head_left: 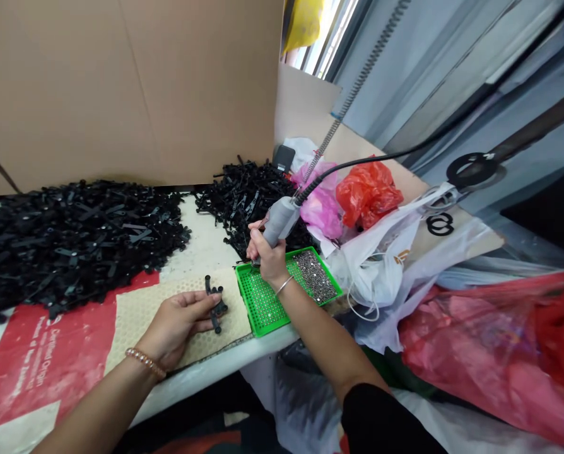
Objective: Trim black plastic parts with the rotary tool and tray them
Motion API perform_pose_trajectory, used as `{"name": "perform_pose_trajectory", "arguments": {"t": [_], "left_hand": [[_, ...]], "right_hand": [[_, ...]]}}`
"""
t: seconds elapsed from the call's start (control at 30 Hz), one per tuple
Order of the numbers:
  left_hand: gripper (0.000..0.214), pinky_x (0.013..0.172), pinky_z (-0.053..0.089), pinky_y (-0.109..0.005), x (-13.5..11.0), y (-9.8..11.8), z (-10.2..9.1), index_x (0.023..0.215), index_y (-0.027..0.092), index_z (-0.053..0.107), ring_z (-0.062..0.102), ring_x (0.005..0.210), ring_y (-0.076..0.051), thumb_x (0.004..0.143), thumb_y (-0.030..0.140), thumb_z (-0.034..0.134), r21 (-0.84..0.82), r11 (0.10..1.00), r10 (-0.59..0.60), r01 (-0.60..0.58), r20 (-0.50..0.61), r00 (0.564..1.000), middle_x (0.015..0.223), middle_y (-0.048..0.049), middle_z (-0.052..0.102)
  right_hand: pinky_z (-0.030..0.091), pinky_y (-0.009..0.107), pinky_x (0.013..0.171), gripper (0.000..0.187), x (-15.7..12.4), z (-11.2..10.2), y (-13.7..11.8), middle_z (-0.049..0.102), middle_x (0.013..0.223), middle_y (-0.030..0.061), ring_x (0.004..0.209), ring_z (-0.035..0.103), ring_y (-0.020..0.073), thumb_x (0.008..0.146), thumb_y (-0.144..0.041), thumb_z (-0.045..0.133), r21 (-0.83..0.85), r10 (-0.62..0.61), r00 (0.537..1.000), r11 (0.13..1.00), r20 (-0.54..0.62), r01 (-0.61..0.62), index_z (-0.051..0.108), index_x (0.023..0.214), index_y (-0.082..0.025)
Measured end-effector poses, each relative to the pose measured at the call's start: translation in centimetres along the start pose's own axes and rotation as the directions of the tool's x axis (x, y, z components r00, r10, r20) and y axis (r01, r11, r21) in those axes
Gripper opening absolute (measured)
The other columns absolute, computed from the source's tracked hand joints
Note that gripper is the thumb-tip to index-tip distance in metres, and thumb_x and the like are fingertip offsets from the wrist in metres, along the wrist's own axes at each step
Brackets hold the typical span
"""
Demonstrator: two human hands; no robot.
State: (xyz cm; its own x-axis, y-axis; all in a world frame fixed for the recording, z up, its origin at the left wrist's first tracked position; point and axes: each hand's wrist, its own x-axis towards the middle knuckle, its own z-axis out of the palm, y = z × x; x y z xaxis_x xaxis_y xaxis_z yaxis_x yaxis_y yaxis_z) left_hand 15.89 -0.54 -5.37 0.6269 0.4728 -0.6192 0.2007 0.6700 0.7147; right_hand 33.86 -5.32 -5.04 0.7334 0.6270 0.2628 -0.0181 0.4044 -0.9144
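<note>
At the centre of the frame the right hand [265, 255] is wrapped shut around a grey screwdriver [282, 217], gripping it low, probably to steady the tip. The tool is over the upper left corner of a green tray [267, 329]. Its long axis slants from lower left to upper right, tip down towards the tray and cable [381, 154] end up.

Just left, the left hand [175, 325] lies flat with fingers spread, its fingertips pinning a few black parts [216, 306] to a dimpled mat [135, 309], which likely stops them sliding. These parts lie roughly up and down the frame. The tray touches the mat's right edge, so the screws [315, 274] seem kept within easy reach. Heaps of black pieces [74, 233] cover the tabletop [201, 246] at left.
</note>
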Motion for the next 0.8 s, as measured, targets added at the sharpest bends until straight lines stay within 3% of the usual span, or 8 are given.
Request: {"name": "perform_pose_trajectory", "arguments": {"t": [0.23, 0.8], "left_hand": [[0.004, 0.053, 0.056, -0.02, -0.2, 0.3, 0.3, 0.071, 0.009, 0.071, 0.065, 0.06, -0.014, 0.073, 0.006, 0.07, 0.015, 1.0, -0.009, 0.01, -0.025, 1.0, 0.073, -0.0081, 0.071], [0.006, 0.055, 0.057, -0.02, -0.3, 0.3, 0.3, 0.074, 0.008, 0.071, 0.065, 0.064, -0.014, 0.076, 0.005, 0.066, 0.033, 0.999, -0.002, 0.002, -0.012, 1.0, 0.074, -0.0078, 0.07]], "right_hand": [[0.036, 0.021, 0.041, 0.027, -0.1, -0.3, 0.5, 0.038, 0.046, -0.0098, 0.038, 0.036, 0.0077, 0.077, -0.041, 0.067, 0.04, -0.044, 0.999, 0.998, 0.006, 0.044, 0.058, 0.09, -0.019], [0.037, 0.021, 0.042, 0.029, -0.4, -0.3, 1.1, 0.044, 0.047, -0.0077, 0.039, 0.039, 0.0082, 0.08, -0.042, 0.065, -0.075, -0.036, 0.998, 0.996, 0.057, 0.04, 0.058, 0.092, -0.016]]}}
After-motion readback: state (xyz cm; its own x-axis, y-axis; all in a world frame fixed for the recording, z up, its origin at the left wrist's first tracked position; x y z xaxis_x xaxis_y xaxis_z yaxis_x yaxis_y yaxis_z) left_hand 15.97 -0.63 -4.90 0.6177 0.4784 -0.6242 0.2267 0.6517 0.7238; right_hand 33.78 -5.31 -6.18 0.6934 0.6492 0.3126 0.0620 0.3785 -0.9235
